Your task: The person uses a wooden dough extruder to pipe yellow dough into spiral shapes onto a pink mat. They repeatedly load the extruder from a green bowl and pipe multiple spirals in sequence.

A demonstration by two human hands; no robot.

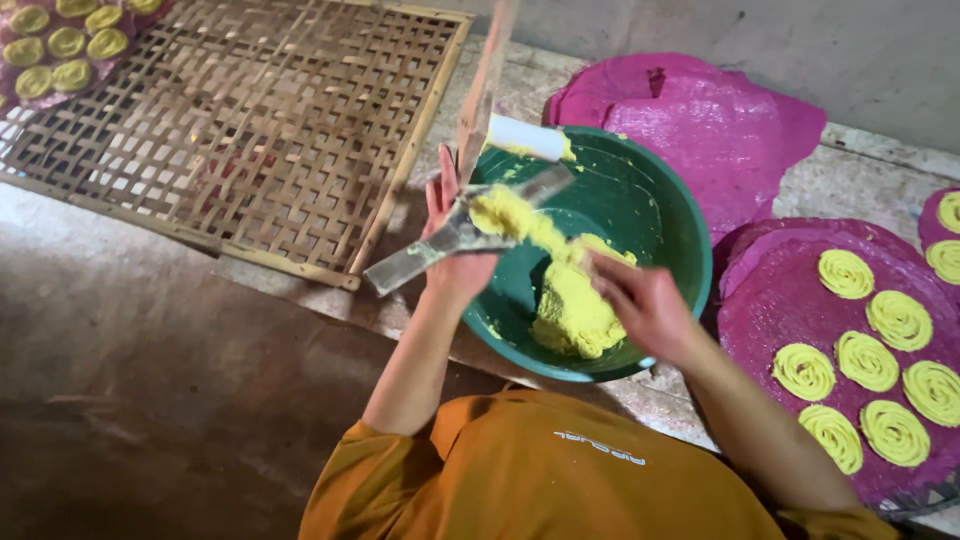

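Note:
A green plastic bowl holds a lump of yellow dough. My left hand is closed around a flat metal press tool held over the bowl's left rim, with dough smeared on its upper end. My right hand pinches the dough and presses it toward the tool. A white cylinder lies on the bowl's far rim, beside an upright wooden slat.
A woven bamboo tray lies to the left. Magenta sheets lie behind the bowl. Another magenta sheet on the right carries several yellow dough spirals. More spirals sit at the top left.

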